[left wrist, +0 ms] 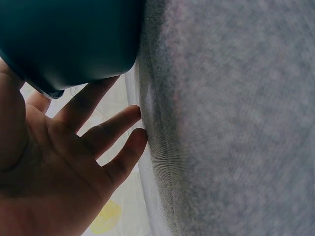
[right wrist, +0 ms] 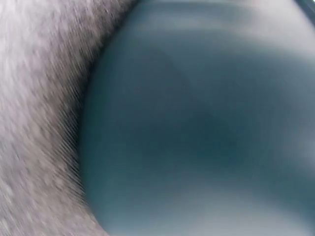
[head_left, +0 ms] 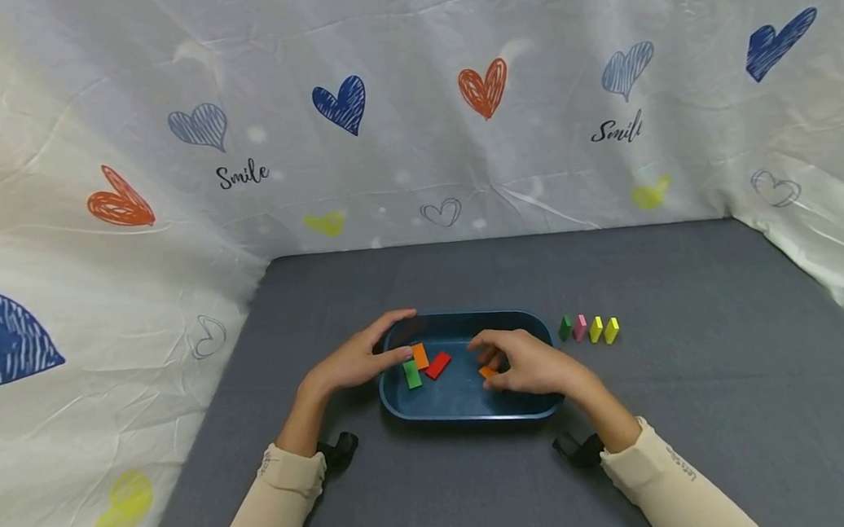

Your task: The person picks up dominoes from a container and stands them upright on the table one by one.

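Your left hand [head_left: 358,360] rests spread against the tray [head_left: 449,399] while your right hand [head_left: 524,362] curls around an orange block [head_left: 486,372] inside, apparently picking it up, which calls for a firm pinch.

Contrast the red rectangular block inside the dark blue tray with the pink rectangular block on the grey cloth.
The red block lies flat, while the pink block stands upright. The red block is inside the tray; the pink block is outside, on the grey cloth, in a row with other blocks. Both are rectangular, and neither is in a hand.
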`<state>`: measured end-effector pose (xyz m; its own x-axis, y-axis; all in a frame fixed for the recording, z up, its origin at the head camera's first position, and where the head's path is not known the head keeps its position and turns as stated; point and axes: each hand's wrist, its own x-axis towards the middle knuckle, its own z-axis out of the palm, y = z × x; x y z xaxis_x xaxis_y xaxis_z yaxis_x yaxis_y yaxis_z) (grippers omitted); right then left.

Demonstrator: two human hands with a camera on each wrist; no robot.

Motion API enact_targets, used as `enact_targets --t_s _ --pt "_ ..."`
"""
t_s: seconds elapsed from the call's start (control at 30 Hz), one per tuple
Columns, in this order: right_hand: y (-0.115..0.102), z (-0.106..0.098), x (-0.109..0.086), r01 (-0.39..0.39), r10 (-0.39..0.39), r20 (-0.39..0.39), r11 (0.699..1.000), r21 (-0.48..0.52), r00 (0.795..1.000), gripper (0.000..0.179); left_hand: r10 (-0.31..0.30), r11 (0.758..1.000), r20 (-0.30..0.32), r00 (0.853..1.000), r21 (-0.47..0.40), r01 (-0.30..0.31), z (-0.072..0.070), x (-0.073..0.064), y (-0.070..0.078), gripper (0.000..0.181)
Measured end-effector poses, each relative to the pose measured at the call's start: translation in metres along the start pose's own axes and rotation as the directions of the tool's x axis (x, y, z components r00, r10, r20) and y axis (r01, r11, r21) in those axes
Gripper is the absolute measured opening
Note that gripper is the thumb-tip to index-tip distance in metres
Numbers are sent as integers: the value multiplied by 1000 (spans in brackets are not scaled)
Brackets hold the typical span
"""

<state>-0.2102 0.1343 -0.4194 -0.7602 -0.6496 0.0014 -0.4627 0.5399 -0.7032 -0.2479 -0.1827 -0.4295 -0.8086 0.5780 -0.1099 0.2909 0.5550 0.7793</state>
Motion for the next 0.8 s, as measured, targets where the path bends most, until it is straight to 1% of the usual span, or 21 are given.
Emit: enact_targets --t_s 0.17,0.23,0.33,0.43,0.5,0.57,0.63,0.73,0.8 --pt "2 6 3 50 -50 3 997 52 999 49 -9 1000 -8 1000 -8 9 1 1 0 64" --pt "3 8 3 59 -59 -1 994 93 998 48 -15 1000 -13 1000 -8 14 1 2 -1 63" --pt "3 9 3 75 -71 -37 989 125 997 46 -11 1000 -14 1000 -13 11 2 2 -1 63" --pt "4 9 3 55 -46 -86 993 104 995 45 -10 1000 -12 1000 -17 10 2 3 -2 62" --pt "4 9 3 27 -21 -95 997 69 995 46 -8 1000 -9 1000 -14 8 2 3 -2 62" --pt "3 9 2 -4 7 -69 999 49 998 48 -6 1000 -8 1000 -12 6 2 2 -2 63" --pt "2 8 1 -9 10 -20 998 54 1000 51 -7 1000 -6 1000 -14 7 1 2 -2 63" --pt "1 8 0 5 -13 65 993 117 998 54 -8 1000 -4 1000 -21 8 1 2 -1 63" --pt "0 7 0 12 -27 98 988 152 995 55 -4 1000 -3 1000 -20 4 1 2 -1 63"
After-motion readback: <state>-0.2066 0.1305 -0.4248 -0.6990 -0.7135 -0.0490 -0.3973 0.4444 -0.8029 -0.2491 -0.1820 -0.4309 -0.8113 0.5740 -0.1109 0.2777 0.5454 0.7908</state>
